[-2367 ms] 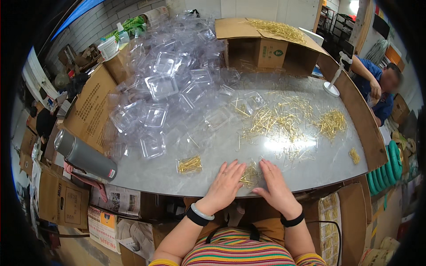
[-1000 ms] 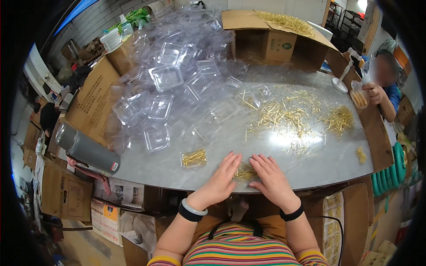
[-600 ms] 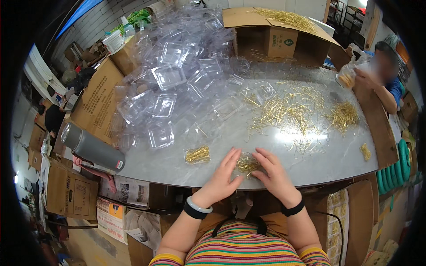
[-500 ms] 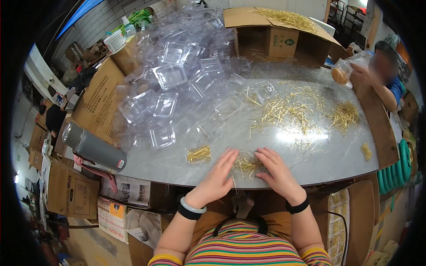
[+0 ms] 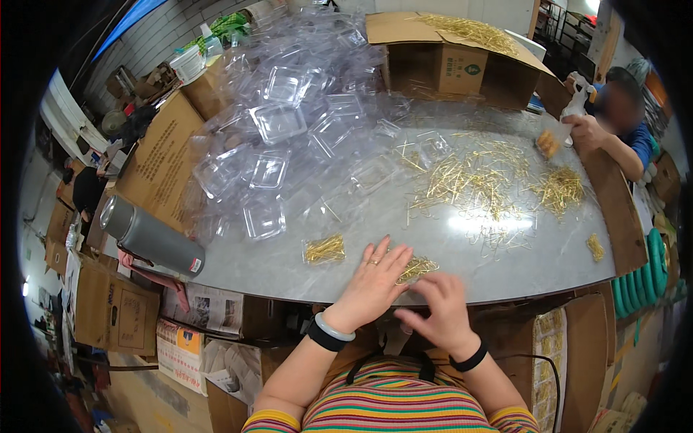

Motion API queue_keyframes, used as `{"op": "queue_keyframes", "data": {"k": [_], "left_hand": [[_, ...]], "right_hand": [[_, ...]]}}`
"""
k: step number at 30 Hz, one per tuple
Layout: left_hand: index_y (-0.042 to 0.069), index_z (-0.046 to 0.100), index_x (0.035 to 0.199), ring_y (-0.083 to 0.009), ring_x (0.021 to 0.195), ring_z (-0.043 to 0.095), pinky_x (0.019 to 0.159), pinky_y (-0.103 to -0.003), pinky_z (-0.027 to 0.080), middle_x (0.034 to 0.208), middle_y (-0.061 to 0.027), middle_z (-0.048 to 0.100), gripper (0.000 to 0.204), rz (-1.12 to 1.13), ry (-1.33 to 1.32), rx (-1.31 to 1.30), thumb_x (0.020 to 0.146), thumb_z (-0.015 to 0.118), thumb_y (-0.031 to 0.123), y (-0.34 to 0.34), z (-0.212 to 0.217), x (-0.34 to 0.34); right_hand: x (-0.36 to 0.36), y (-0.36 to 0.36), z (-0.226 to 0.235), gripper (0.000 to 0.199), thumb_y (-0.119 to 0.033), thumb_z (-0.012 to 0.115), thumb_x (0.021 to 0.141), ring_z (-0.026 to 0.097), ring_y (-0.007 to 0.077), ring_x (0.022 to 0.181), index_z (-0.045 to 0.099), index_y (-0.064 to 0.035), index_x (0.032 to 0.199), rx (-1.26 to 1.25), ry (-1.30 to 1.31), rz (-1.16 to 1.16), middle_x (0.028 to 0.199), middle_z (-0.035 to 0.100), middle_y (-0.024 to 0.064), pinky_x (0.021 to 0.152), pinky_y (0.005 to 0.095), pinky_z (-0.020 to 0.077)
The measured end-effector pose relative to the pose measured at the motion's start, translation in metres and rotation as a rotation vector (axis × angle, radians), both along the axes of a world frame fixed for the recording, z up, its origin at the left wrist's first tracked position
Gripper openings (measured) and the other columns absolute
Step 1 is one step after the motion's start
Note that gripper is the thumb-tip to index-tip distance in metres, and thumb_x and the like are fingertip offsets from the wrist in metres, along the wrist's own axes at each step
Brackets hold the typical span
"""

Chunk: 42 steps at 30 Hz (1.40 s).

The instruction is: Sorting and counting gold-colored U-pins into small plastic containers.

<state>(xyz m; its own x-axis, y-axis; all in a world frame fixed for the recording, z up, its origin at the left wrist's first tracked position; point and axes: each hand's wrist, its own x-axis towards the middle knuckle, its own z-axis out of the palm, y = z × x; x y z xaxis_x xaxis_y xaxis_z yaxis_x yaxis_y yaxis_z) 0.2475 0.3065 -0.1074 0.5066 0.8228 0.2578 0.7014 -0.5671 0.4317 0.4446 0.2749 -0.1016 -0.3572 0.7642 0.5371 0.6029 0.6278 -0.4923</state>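
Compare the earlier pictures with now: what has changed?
The left hand has moved right, over the left part of the small pile of gold hooks. The right hand has drawn back toward the person, fingers bent; whether it holds anything is unclear. A co-worker's hand has brought a clear bag in from the right. The filled box, grey bottle and loose hooks stayed put.

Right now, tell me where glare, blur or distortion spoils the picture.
Head view: a glare patch whitens the table among the gold wires, and the clear trays throw highlights; head view: the right hand looks softer than the left hand, and the co-worker's face is blurred; head view's rim: fisheye blackens the corners.
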Motion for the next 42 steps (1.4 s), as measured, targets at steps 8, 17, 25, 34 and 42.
{"op": "queue_keyframes", "data": {"k": [8, 17, 25, 34, 42], "left_hand": [[0.001, 0.051, 0.138, -0.0422, 0.136, 0.039, 0.116, -0.054, 0.03, 0.133, -0.0177, 0.05, 0.05, 0.013, -0.045, 0.079, 0.091, 0.066, 0.012, 0.003, 0.001, 0.014], [0.0, 0.045, 0.142, -0.0425, 0.137, 0.039, 0.117, -0.053, 0.03, 0.139, -0.0207, 0.048, 0.056, -0.022, -0.171, -0.025, 0.089, 0.063, 0.003, 0.002, 0.003, 0.004], [-0.003, 0.042, 0.143, -0.0424, 0.135, 0.041, 0.117, -0.053, 0.03, 0.14, -0.0228, 0.046, 0.056, 0.055, -0.24, -0.036, 0.089, 0.058, -0.002, -0.013, 0.0, 0.015], [-0.009, 0.019, 0.154, -0.0448, 0.146, 0.027, 0.121, -0.054, 0.022, 0.153, -0.0321, 0.029, 0.076, -0.053, -0.244, -0.175, 0.085, 0.051, -0.001, -0.018, 0.01, 0.006], [0.0, 0.026, 0.155, -0.0404, 0.147, 0.028, 0.121, -0.047, 0.025, 0.159, -0.0222, 0.029, 0.077, -0.044, -0.278, -0.29, 0.087, 0.064, 0.002, -0.016, 0.021, -0.018]], "right_hand": [[0.016, -0.001, -0.005, 0.028, -0.016, 0.08, 0.075, 0.058, 0.0272, 0.101, 0.069, -0.0128, 0.101, 0.029, -0.095, -0.001, 0.107, 0.064, 0.0037, 0.089, 0.0413, 0.0445], [0.011, 0.003, -0.004, 0.019, -0.012, 0.079, 0.075, 0.059, 0.0254, 0.093, 0.069, -0.0112, 0.092, 0.069, -0.072, 0.101, 0.096, 0.064, 0.0018, 0.083, 0.0389, 0.0461], [0.005, 0.0, -0.007, 0.02, -0.012, 0.082, 0.072, 0.057, 0.0275, 0.088, 0.069, -0.0101, 0.087, 0.021, 0.007, -0.059, 0.09, 0.064, 0.0028, 0.081, 0.0399, 0.0466], [0.004, 0.02, 0.017, 0.051, -0.01, 0.079, 0.078, 0.051, 0.0345, 0.126, 0.06, -0.0086, 0.126, 0.046, -0.153, -0.115, 0.133, 0.055, 0.0153, 0.101, 0.0437, 0.0456], [0.0, 0.028, -0.005, 0.046, -0.007, 0.071, 0.083, 0.05, 0.0384, 0.129, 0.057, -0.0026, 0.127, -0.107, -0.075, -0.004, 0.13, 0.056, 0.016, 0.11, 0.0463, 0.0422]]}}
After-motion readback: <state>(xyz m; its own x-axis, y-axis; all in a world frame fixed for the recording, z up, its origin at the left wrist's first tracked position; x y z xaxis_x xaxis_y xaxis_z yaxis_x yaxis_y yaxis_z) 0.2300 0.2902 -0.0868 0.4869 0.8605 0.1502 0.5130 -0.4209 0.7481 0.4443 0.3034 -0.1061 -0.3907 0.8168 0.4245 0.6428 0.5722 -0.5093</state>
